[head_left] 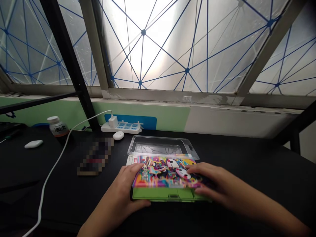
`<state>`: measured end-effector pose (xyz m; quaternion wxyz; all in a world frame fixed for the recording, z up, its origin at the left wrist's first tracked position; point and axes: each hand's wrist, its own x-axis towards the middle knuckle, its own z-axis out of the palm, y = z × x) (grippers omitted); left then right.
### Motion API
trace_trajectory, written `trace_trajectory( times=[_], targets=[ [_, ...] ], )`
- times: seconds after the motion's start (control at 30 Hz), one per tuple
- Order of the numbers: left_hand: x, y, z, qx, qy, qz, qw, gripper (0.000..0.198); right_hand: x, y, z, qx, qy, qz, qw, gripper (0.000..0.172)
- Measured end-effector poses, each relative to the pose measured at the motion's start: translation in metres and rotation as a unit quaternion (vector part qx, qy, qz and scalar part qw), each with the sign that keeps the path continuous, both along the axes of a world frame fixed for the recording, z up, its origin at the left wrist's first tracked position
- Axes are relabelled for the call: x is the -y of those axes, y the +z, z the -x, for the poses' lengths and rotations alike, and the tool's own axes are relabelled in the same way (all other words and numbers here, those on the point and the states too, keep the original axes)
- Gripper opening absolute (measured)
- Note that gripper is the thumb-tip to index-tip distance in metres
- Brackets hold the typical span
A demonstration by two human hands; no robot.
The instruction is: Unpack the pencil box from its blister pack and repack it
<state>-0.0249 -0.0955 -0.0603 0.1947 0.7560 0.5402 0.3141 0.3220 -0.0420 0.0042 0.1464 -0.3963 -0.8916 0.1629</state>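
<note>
A flat green case (168, 194) with a bright cartoon-printed lid lies on the black table (247, 171) in front of me. My left hand (123, 189) grips its left end, fingers curled round the edge and thumb along the front. My right hand (209, 184) lies over the case's right part, fingers spread on the lid. A printed card (130, 160) peeks out behind the case, and a clear plastic packaging tray (161, 147) lies just beyond it.
A white power strip (123, 126) with a plugged charger sits by the wall; its white cable (53, 168) runs across the left of the table. A small bottle (58, 128), two white earbud cases (118, 135) (34, 144) and a blurred object (95, 156) lie left.
</note>
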Motion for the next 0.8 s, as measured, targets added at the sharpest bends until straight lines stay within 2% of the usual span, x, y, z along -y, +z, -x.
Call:
trace_trajectory(
  times=[0.07,0.1,0.2,0.27,0.37,0.43,0.5,0.53,0.63,0.73,0.8],
  targets=[
    [0.002,0.001,0.000,0.016,0.015,0.021,1.000,0.102,-0.012,0.013,0.005,-0.023,-0.033,0.026,0.999,0.030],
    [0.003,0.001,-0.001,0.023,0.025,0.038,0.999,0.109,-0.018,0.016,0.007,-0.034,-0.056,0.018,0.998,0.032],
    [0.005,0.005,-0.001,0.030,0.043,0.077,0.996,0.120,-0.029,0.013,0.012,-0.068,-0.107,-0.052,0.991,0.038],
    [0.005,0.008,-0.001,0.023,0.047,0.075,0.996,0.111,-0.026,0.003,0.011,-0.078,-0.100,-0.085,0.988,0.036],
    [0.003,0.011,0.000,0.006,0.063,0.058,0.996,0.076,-0.012,-0.015,0.001,-0.053,-0.045,-0.092,0.993,0.028],
    [0.002,0.011,0.002,-0.004,0.080,0.045,0.996,0.060,-0.002,-0.028,-0.008,-0.032,-0.017,-0.090,0.995,0.040],
    [0.001,0.011,0.004,-0.008,0.084,0.036,0.996,0.056,0.005,-0.039,-0.015,-0.037,-0.021,-0.093,0.995,0.053],
    [0.001,0.010,0.004,-0.007,0.078,0.033,0.996,0.055,0.008,-0.043,-0.017,-0.047,-0.035,-0.091,0.994,0.054],
    [-0.001,0.009,0.006,-0.007,0.043,0.031,0.999,0.051,0.008,-0.044,-0.015,-0.081,-0.107,-0.037,0.990,0.045],
    [-0.004,0.006,0.004,-0.031,0.030,0.036,0.998,0.042,-0.002,-0.034,-0.007,-0.078,-0.155,0.044,0.984,0.042],
    [-0.006,0.004,0.003,-0.041,0.059,0.033,0.997,0.041,-0.009,-0.027,-0.001,-0.043,-0.155,0.022,0.987,0.040]
  ],
)
